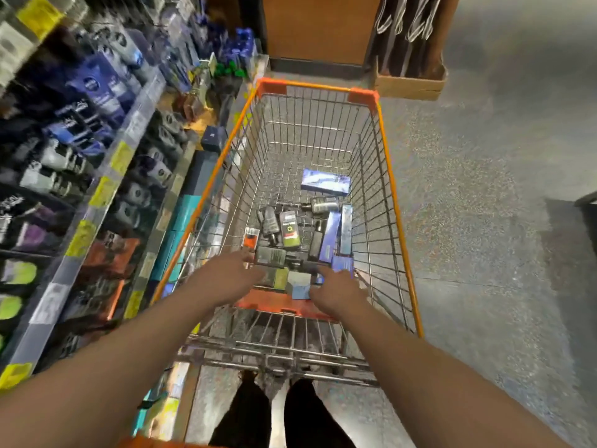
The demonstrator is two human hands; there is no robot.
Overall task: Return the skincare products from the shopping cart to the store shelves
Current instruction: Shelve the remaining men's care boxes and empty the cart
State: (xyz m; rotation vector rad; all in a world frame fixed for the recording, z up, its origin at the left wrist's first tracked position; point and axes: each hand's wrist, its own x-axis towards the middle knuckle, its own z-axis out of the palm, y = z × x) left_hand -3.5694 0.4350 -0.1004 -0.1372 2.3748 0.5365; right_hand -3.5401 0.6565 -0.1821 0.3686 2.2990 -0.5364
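Skincare products [292,229] lie heaped in the shopping cart [392,195] beside the store shelves [106,176] as I reach in, left hand [231,274] and right hand [336,291] loosely spread, each grip wide and empty; grabbing blindly could topple bottles or crush boxes.

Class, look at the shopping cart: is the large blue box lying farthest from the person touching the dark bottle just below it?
Apart. The head view shows bare wire floor of the shopping cart between the blue box and the dark bottle.
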